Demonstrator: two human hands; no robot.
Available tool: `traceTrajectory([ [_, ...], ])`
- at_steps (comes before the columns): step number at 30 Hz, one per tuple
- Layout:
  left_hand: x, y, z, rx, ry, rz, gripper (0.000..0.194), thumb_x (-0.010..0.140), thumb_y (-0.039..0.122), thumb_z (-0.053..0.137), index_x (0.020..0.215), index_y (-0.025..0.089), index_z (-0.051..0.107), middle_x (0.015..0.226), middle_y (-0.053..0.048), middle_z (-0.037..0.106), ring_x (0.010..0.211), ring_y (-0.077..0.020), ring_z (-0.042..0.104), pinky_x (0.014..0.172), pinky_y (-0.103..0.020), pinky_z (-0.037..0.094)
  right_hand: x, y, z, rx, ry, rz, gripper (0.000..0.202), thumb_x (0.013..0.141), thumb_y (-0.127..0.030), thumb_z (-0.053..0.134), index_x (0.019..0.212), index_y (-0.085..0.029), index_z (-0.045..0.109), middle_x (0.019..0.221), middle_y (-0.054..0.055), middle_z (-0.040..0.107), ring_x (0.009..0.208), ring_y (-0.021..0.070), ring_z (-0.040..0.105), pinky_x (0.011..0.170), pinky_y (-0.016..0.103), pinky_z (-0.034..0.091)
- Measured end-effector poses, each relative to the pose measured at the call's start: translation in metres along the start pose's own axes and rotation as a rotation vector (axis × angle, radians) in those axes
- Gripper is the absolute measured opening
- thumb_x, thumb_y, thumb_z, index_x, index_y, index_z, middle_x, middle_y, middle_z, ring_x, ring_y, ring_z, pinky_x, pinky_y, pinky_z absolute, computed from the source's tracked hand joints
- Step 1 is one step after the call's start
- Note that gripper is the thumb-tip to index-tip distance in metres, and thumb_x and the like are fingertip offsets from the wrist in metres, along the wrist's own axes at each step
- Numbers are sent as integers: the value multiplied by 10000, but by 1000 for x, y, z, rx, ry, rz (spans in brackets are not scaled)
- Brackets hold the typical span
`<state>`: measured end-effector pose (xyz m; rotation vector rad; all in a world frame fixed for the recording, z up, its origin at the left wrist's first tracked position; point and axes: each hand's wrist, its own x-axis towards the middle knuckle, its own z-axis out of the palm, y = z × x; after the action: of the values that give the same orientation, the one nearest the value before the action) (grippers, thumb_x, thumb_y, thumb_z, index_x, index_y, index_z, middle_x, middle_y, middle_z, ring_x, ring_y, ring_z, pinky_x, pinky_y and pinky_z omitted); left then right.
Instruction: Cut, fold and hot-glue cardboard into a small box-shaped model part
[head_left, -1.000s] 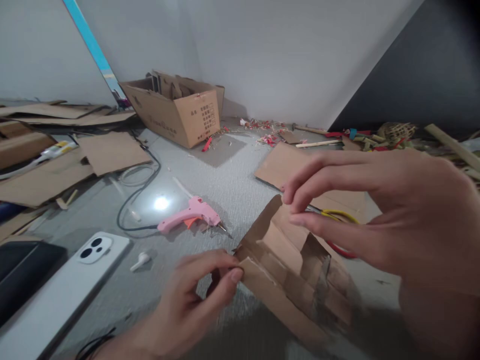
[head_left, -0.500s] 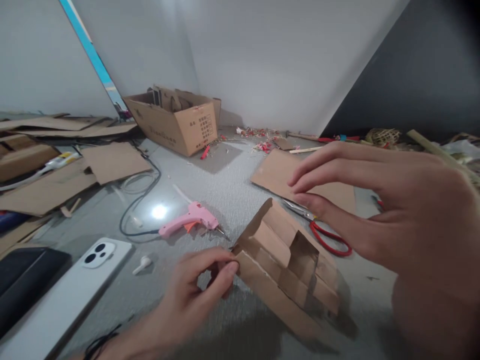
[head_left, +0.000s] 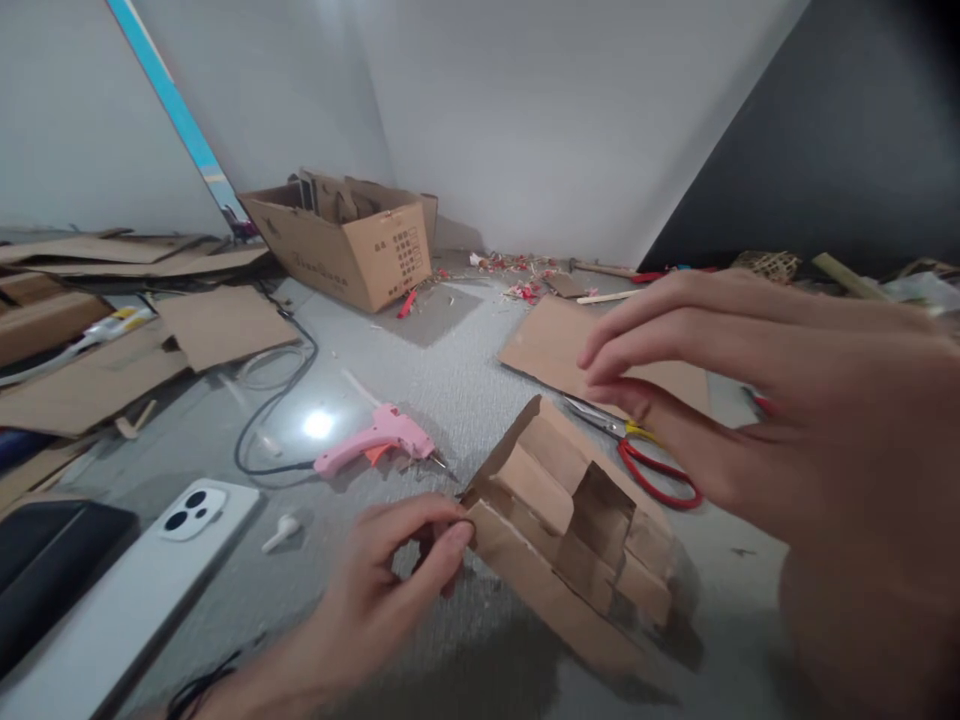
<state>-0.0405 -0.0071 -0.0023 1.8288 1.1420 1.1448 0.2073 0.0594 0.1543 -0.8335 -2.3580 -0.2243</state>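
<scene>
Pinched between the thumb and finger of my left hand (head_left: 409, 575) is the near-left corner of a folded cardboard piece (head_left: 517, 590). It lies tilted over the table, with upright flaps and open compartments, and a pale line of glue runs along one fold. My right hand (head_left: 757, 400) is raised above and to the right of it, thumb and fingertips brought together; whatever may be between them is too small to make out. Beneath the right hand are scissors (head_left: 660, 475) with red and yellow handles. A pink glue gun (head_left: 382, 435) rests left of the cardboard piece, its nozzle towards it.
A flat cardboard sheet (head_left: 547, 340) lies behind the scissors. Farther back stands a cardboard box (head_left: 315, 250), near scattered red scraps (head_left: 525, 290). At left are cardboard sheets (head_left: 225, 325), a white phone (head_left: 142, 590), a black case (head_left: 60, 560) and a white earbud (head_left: 281, 533).
The whole view has shifted slightly. Both hands keep nearly the same pose, the left on the cardboard corner and the right above it; more of the scissors' yellow handle part shows.
</scene>
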Motion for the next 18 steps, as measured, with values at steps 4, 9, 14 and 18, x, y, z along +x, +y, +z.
traceTrajectory([
  [4, 4, 4, 0, -54, -26, -68, 202, 1002, 279, 528, 886, 181, 662, 598, 28, 608, 539, -106, 589, 552, -207, 468, -7, 14, 12, 31, -242, 22, 237, 1022, -241, 483, 1150, -215, 681, 1173, 68, 730, 1122, 268, 668, 955, 414, 514],
  [9, 9, 7, 0, -107, -48, -129, 326, 1011, 373, 502, 793, 170, 636, 618, 8, 613, 553, -116, 586, 547, -215, 451, -22, 2, 31, 139, -485, -69, 416, 1019, -319, 546, 1415, -194, 542, 1468, 124, 568, 1437, 286, 424, 1155, 483, 372],
  [14, 9, 4, -2, -105, -84, -158, 519, 1063, 413, 345, 666, 180, 585, 613, -12, 607, 561, -123, 522, 544, -231, 398, -11, 2, 48, 349, -643, -125, 183, 989, -218, 568, 1136, -170, 666, 1157, 91, 707, 1226, 254, 569, 1073, 445, 419],
  [18, 14, 6, -6, -45, -102, -46, 504, 1049, 373, 375, 597, 186, 498, 604, 2, 527, 586, -127, 488, 571, -250, 371, 4, 14, 54, 586, -740, -64, 122, 951, -139, 581, 1021, -183, 671, 1008, 31, 705, 964, 170, 624, 873, 306, 480],
])
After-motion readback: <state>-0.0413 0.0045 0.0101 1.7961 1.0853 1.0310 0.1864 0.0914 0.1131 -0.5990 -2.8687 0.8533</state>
